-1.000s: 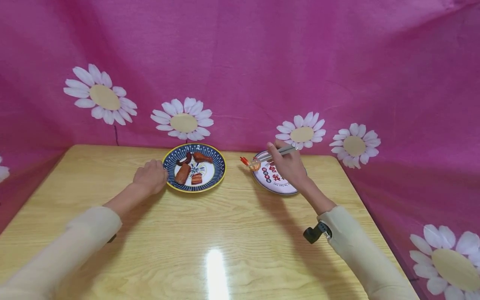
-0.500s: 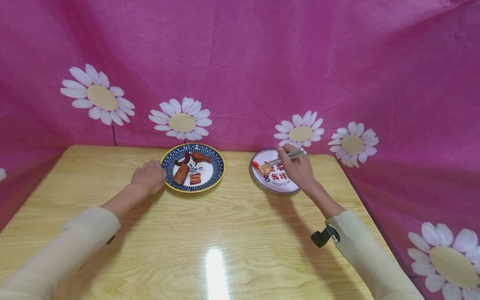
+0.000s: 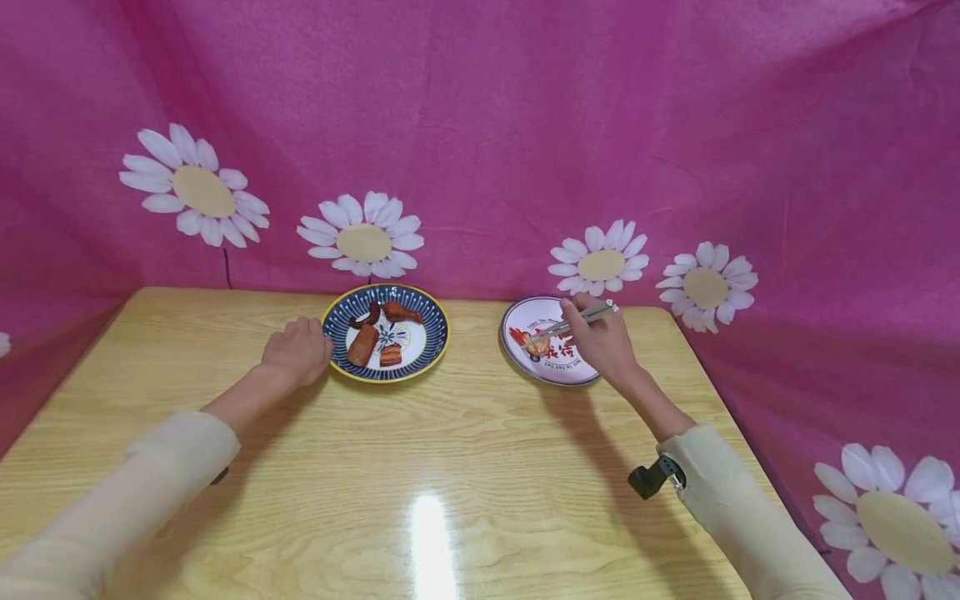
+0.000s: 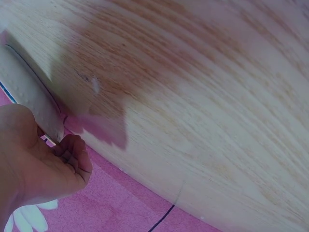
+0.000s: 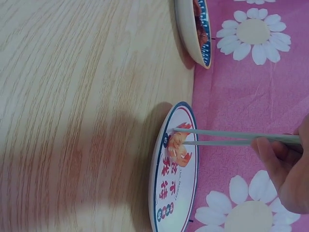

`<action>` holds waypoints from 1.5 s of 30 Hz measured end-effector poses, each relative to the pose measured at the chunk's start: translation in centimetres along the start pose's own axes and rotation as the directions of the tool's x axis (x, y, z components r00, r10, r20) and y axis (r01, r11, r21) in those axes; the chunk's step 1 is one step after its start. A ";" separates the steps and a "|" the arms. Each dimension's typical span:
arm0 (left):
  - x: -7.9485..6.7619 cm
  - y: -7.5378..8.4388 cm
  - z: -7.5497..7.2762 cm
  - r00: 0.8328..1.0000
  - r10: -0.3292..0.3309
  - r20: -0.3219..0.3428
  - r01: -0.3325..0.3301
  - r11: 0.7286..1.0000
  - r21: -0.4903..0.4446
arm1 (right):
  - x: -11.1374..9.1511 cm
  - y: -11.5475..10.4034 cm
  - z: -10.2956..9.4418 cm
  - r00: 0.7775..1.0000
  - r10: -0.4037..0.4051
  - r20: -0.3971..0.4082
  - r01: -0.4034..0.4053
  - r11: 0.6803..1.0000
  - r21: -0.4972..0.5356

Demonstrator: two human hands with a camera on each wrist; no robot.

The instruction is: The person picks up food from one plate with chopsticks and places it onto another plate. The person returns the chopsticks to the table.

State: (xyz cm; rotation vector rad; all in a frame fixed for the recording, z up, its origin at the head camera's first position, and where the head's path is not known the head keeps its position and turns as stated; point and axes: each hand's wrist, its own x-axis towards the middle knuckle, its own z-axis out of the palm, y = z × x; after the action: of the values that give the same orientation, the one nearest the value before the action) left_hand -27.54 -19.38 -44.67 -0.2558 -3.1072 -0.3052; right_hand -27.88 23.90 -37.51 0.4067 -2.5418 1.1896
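At the far left of the head view, my left hand (image 3: pixel 298 352) grips the rim of a blue-patterned plate (image 3: pixel 426 340); the left wrist view shows the curled fingers (image 4: pixel 75 157) at that rim. On it lie a drumstick (image 3: pixel 402 312), a brown chunk of food (image 3: pixel 363 346), a striped meat piece (image 3: pixel 391 356) and a dark curved piece (image 3: pixel 365 315). My right hand (image 3: pixel 606 346) holds a pair of chopsticks (image 5: pixel 227 134) over the white plate (image 3: pixel 517 315) with red lettering. In the right wrist view, their slightly parted tips meet an orange shrimp (image 5: pixel 178 151) on that plate.
Both plates stand near the back edge of the wooden table (image 3: pixel 360 475), with a gap between them. Behind and beside the table hangs a pink cloth (image 3: pixel 480 150) printed with white daisies. A black strap device (image 3: pixel 651 477) sits at the right sleeve cuff.
My right hand has moved right and slightly down, bringing the shrimp from the white plate's left edge to a spot on the plate. The left hand stays at the blue-patterned plate's rim.
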 end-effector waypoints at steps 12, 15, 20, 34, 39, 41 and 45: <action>0.1 0.0 0.0 1.000 -0.001 0.016 0.001 1.000 0.019 | -0.1 0.2 -0.3 1.000 0.029 0.001 -0.029 1.000 0.006; 0.1 0.1 0.0 1.000 0.001 0.014 -0.001 1.000 0.026 | -0.1 0.3 -0.4 0.999 0.039 0.006 -0.039 0.999 0.021; 0.2 0.1 -0.1 1.000 0.008 0.015 -0.008 0.999 0.037 | 0.0 0.3 -0.4 0.999 0.051 0.014 -0.051 0.999 0.015; 0.1 0.1 -0.3 0.999 0.008 0.034 -0.009 0.999 0.045 | 1.4 -2.6 -0.1 0.997 0.072 0.010 -0.073 0.989 0.130; 0.1 0.0 -0.3 0.999 0.006 0.037 -0.007 0.999 0.048 | 2.2 -4.2 1.0 0.998 0.062 0.032 -0.068 0.963 0.262; 0.1 0.0 -0.2 0.999 0.005 0.039 -0.007 0.999 0.052 | 2.4 -4.8 1.5 0.997 0.064 0.045 -0.074 0.951 0.300; 0.2 0.1 -0.2 0.999 0.007 0.039 -0.009 0.998 0.059 | 2.9 -6.1 2.3 0.994 0.093 0.062 -0.108 0.944 0.311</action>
State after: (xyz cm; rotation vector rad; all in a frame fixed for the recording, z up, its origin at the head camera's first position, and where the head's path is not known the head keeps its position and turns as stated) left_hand -27.69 -19.29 -44.44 -0.2767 -3.1460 -0.2102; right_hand -28.54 18.01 -33.58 0.3826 -2.4384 1.6519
